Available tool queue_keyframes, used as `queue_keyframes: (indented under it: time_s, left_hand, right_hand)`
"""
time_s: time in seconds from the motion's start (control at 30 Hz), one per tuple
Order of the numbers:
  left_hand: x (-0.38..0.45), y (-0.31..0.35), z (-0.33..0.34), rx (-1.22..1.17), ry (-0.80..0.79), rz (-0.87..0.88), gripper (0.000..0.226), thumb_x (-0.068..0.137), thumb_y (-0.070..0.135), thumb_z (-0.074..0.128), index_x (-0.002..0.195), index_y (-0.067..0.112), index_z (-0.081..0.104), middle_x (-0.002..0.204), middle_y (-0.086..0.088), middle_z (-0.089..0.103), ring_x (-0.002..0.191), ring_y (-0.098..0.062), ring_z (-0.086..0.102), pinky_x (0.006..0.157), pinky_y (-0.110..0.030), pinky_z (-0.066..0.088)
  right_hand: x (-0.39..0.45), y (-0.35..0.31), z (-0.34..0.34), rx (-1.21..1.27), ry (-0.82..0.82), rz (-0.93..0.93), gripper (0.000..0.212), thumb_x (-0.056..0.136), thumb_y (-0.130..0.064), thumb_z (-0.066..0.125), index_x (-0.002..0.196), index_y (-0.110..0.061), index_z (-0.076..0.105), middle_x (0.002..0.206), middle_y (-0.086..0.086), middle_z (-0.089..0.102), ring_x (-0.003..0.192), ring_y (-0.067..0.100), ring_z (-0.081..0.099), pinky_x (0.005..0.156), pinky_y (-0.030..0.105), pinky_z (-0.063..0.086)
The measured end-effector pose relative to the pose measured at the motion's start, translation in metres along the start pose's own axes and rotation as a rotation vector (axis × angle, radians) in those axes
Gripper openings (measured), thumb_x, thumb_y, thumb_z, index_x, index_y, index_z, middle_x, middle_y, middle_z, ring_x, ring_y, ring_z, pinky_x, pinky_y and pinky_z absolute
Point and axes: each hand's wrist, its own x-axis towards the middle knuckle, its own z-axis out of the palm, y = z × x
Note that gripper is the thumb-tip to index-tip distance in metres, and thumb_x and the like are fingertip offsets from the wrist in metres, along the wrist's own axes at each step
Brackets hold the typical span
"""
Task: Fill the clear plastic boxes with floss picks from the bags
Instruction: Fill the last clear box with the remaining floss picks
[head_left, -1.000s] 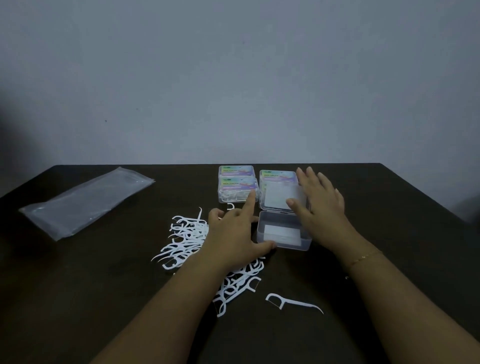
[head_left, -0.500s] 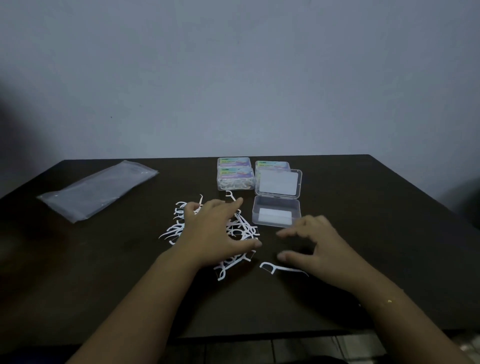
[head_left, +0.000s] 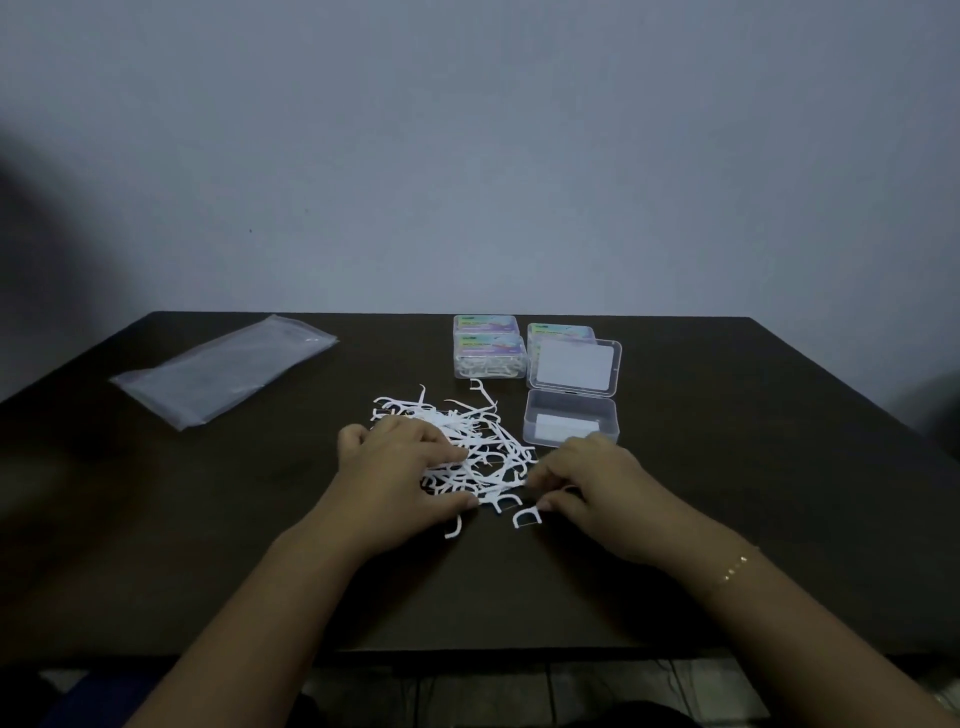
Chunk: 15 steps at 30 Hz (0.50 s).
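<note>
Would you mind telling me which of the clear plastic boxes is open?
The open box, nearest the right hand, with its lid flipped back. The other boxes behind it are closed.

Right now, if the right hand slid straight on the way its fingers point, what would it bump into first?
The right hand points left, toward the left hand. First in its way is the lone floss pick at its fingertips, then the pile of floss picks. Depth is hard to judge here.

Dim, bluish, soft overall, dark shadow upper left, wide-angle bowing
</note>
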Motion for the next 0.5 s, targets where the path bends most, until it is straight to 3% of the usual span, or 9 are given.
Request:
queue_keyframes:
  time_s: [0.07,0.13,0.2,0.4,0.5]
  left_hand:
    - [0.001,-0.001,0.000,0.007,0.000,-0.007,0.047,0.082,0.066,0.053,0.125,0.047,0.055,0.106,0.026,0.041,0.120,0.000,0.031,0.094,-0.029,0.012]
    - [0.002,-0.002,0.001,0.021,-0.002,-0.017,0.042,0.085,0.063,0.050,0.124,0.047,0.056,0.111,0.024,0.047,0.119,-0.001,0.034,0.096,-0.030,0.015]
    - [0.003,-0.002,0.003,0.037,0.005,-0.023,0.039,0.088,0.060,0.048,0.125,0.047,0.055,0.121,0.023,0.050,0.120,-0.001,0.036,0.095,-0.030,0.016]
    - [0.006,-0.003,0.006,0.072,0.072,-0.029,0.040,0.092,0.056,0.044,0.130,0.044,0.052,0.129,0.020,0.052,0.119,-0.003,0.039,0.092,-0.030,0.018]
    - [0.006,-0.003,0.008,0.082,0.110,-0.039,0.039,0.093,0.054,0.044,0.130,0.044,0.051,0.127,0.020,0.054,0.118,-0.003,0.040,0.090,-0.030,0.018]
  right_hand:
    - [0.008,-0.006,0.002,-0.091,0.006,-0.001,0.042,0.093,-0.035,0.054,0.134,-0.036,0.045,0.116,-0.008,0.051,0.114,0.014,0.039,0.096,0.030,0.032]
    - [0.015,-0.010,0.002,-0.186,-0.018,-0.018,0.051,0.096,-0.039,0.047,0.144,-0.036,0.030,0.124,-0.005,0.045,0.117,0.016,0.034,0.098,0.031,0.028]
    - [0.023,-0.014,0.002,-0.248,-0.041,-0.045,0.046,0.098,-0.040,0.041,0.144,-0.036,0.033,0.126,-0.003,0.044,0.118,0.017,0.034,0.096,0.032,0.029]
    - [0.046,-0.013,-0.002,-0.431,0.031,-0.172,0.034,0.096,-0.044,0.043,0.124,-0.031,0.058,0.118,-0.004,0.051,0.111,0.017,0.041,0.088,0.032,0.035]
    - [0.050,-0.008,0.003,-0.470,0.150,-0.302,0.016,0.083,-0.034,0.063,0.086,-0.021,0.072,0.087,0.000,0.061,0.085,0.022,0.056,0.068,0.036,0.046]
